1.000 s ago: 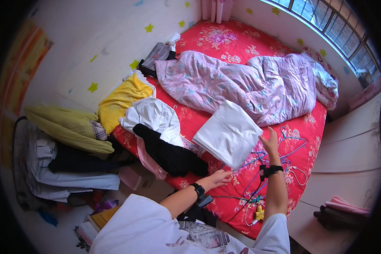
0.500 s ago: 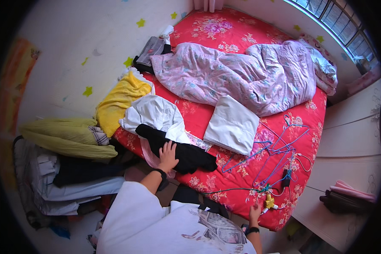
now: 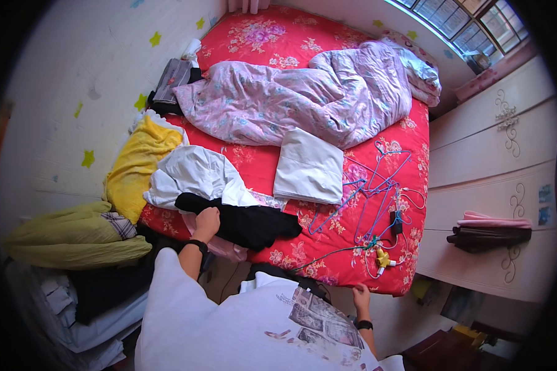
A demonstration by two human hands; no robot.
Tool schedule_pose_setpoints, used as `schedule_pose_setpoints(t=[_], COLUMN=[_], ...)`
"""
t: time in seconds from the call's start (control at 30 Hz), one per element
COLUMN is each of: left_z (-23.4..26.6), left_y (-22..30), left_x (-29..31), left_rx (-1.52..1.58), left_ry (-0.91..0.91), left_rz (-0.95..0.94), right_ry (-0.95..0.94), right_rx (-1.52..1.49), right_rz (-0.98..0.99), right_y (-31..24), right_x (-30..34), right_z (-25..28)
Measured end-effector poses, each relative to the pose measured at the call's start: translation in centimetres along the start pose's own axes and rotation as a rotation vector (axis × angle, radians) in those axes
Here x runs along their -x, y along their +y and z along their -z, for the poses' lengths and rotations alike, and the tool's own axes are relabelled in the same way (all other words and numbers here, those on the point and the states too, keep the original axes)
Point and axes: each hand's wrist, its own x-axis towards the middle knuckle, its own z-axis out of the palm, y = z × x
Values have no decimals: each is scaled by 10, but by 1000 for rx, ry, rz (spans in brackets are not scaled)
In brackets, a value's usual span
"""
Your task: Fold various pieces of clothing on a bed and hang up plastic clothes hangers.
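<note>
My left hand point(image 3: 208, 224) is closed on the near left part of a black garment point(image 3: 254, 224), which lies crumpled along the near left side of the bed. Beneath and behind it spreads a rumpled white garment point(image 3: 195, 176). Pale pink cloth point(image 3: 226, 247) hangs over the bed's edge below my left wrist. My right hand point(image 3: 361, 294) is at the near edge of the red floral bed sheet point(image 3: 328, 260), its fingers loosely apart and nothing visible in them. Left of the white garment lies a yellow cloth point(image 3: 139, 157) with a white frilled edge.
A folded white cloth point(image 3: 309, 166) lies mid-bed before a pink floral quilt point(image 3: 303, 99). To the right are tangled blue hangers point(image 3: 377, 185), cables and a yellow-and-white power adapter point(image 3: 383, 258). A green cloth bundle point(image 3: 74, 238) tops a clothes pile at left; pale cabinets point(image 3: 476, 204) stand right.
My left hand has gone from lying spread on the black garment to gripping its near left part. My right hand has drawn away from the power adapter toward the bed's edge. The view has shifted right.
</note>
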Motion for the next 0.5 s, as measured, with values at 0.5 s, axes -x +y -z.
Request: schedule_pose_setpoints(t=[0.5], left_z=[0], left_y=[-43], left_x=[-6], left_rx=[-34], left_ry=[113], left_rz=[94], right_ry=[-168], right_rx=[19], right_rz=[-121], right_y=[-33], right_x=[29], right_z=[25])
